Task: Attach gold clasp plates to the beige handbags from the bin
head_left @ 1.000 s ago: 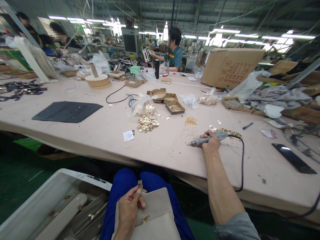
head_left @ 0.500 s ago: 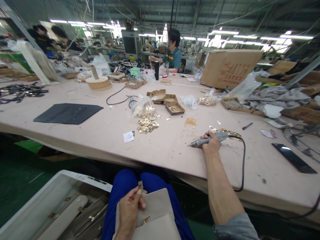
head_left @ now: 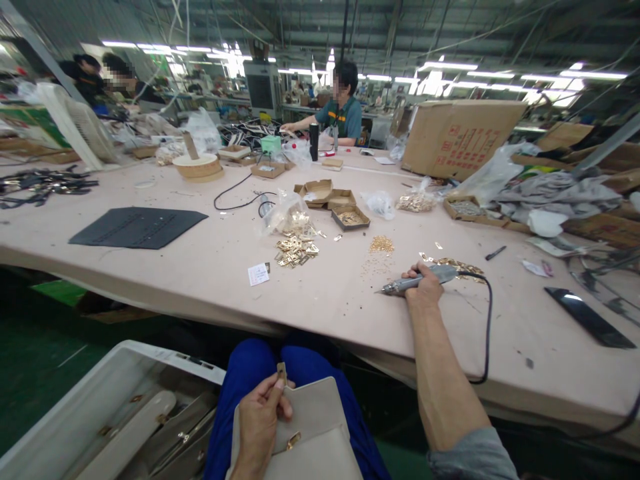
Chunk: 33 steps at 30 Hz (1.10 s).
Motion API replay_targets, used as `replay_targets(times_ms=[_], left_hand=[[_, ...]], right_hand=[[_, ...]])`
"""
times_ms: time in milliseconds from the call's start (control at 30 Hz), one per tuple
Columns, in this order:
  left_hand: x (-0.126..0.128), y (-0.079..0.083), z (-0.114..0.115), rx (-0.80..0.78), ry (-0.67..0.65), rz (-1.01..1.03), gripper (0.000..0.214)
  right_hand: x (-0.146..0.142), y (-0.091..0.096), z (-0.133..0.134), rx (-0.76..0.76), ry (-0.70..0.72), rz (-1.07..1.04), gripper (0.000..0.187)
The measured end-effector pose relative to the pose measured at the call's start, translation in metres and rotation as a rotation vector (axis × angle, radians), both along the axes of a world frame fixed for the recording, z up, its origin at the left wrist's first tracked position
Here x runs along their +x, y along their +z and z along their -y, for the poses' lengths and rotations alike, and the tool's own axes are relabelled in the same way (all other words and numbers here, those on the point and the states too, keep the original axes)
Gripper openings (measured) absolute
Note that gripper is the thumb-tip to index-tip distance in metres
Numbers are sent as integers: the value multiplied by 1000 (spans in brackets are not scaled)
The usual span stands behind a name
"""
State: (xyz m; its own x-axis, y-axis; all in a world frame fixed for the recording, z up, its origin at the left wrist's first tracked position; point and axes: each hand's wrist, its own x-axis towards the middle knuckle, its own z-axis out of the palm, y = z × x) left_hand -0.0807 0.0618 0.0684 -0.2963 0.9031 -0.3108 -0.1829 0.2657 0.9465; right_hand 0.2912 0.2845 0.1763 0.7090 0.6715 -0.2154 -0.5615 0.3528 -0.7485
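Left hand: my left hand (head_left: 260,417) is closed, thumb and forefinger pinching a small brass tab (head_left: 281,371) at the top edge of the beige bag (head_left: 315,410).
Bag: it lies on my lap, below the worktop (head_left: 200,267) edge, with a gold clasp (head_left: 293,440) on its front.
Right hand: my right hand (head_left: 425,285) is wrapped round the power driver (head_left: 400,285), which rests on the worktop with its tip pointing left. Its black cord (head_left: 486,327) loops off the rear.
Bag handling: I judge it light, soft and floppy, best held along the firmer top edge. The pale face would mark easily.
Tab handling: tiny, hard and smooth, so likely slippery. I would pinch its flat faces.
Driver handling: rigid with some weight, and the cord may drag. I would grip it mid-barrel.
Nearby: loose gold fittings (head_left: 296,249) lie on the worktop, and a white crate (head_left: 75,413) sits by my left knee.
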Motion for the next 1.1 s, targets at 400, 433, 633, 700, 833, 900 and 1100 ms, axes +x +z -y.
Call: replay_targets(times_ms=[400,433,633,700,833,900,1100], left_hand=[[1,3,1,-8,0,21,55],[1,3,0,-6,-1,23,55],[1,-2,-4,-9,-33,51,53],[2,-4,-3,-21,-53,79,51],[3,-4,-1,2,-83,113,46],[2,-5,-1,-10,-96,144,49],[1,-7,2,-49,-107,219,53]], right_hand=[[0,-1,1,7,1,-1,31],[0,0,1,12,4,-1,30],[-8,17,14,72,73,14,24],[-22,26,30,134,130,49,22],[-71,46,73,293,250,143,17],[-105,54,95,287,288,183,16],[-216,45,157,184,378,328,15]])
